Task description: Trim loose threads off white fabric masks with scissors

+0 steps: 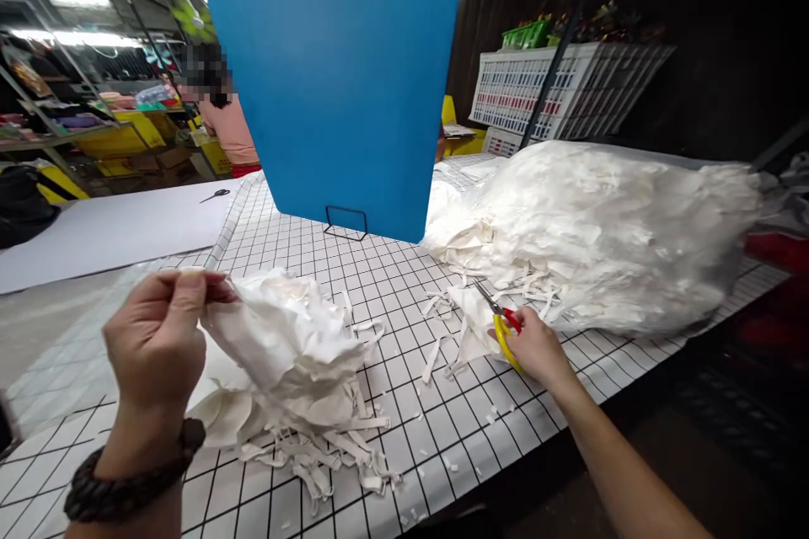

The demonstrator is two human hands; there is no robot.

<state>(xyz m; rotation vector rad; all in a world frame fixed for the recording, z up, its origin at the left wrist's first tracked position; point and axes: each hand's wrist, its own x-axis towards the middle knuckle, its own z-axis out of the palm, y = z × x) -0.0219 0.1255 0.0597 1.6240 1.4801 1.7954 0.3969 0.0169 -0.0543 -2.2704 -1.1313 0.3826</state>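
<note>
Between the thumb and fingers of my left hand (161, 337) is pinched the edge of a white fabric piece (246, 337), raised over the table. A heap of similar white fabric pieces with narrow straps (316, 383) lies just right of and below it. My right hand (534, 345) is wrapped round scissors (502, 337) with yellow and red handles. Their blades point up and left, away from me, over loose white cloth and straps (471, 320). Just beyond that hand, a big clear plastic bag (607, 236) bulges with white fabric pieces, some spilling from its left end.
A black-and-white checked cloth (404, 438) covers the table, with small white scraps on it. A blue board (354, 93) stands in a black wire holder (346, 221) at the back. Dark scissors (216, 195) lie on a white surface at left. Another person (228, 130) is behind.
</note>
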